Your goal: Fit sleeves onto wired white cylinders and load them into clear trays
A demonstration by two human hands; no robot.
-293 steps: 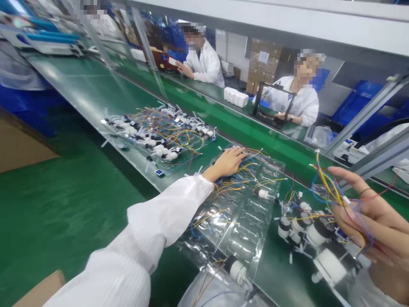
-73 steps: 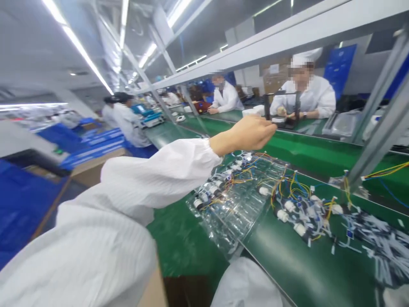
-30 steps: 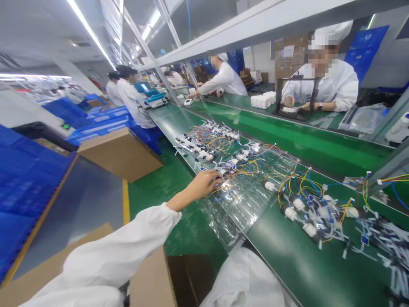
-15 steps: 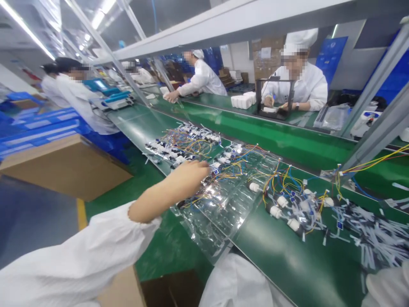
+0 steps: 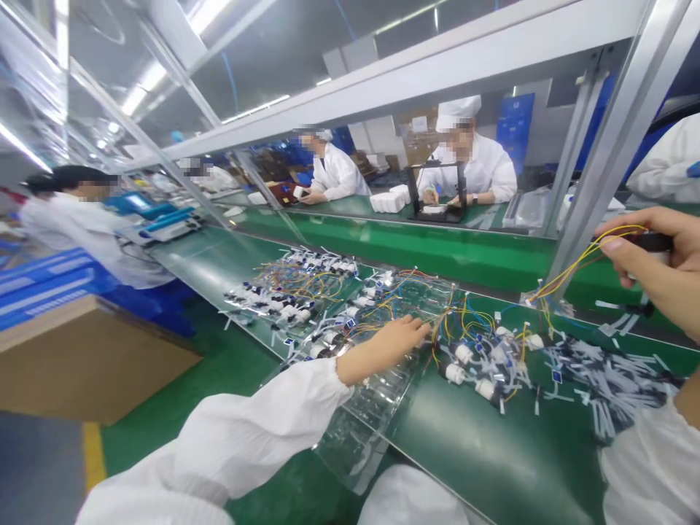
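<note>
My left hand [image 5: 389,348] is over the clear plastic tray [image 5: 377,394], its fingers stretched toward the wired parts and apparently holding nothing. Up at the right, my right hand [image 5: 670,255] is closed on a black and white part [image 5: 653,242] with yellow and red wires trailing down to the left. Small white and black parts with coloured wires [image 5: 475,357] lie right of the tray. Further left, rows of similar parts [image 5: 284,302] rest on the green bench [image 5: 464,452].
A pile of clear tubes with black pieces [image 5: 617,379] lies at the right. A metal post [image 5: 596,168] rises near my right hand. Behind the green strip a person [image 5: 492,164] works at a black frame [image 5: 437,193]. A cardboard box [image 5: 92,357] stands at the left.
My left hand has moved right, from the rows of parts to the tray's right side. My right hand has come into view with the wired part. The view has shifted right.
</note>
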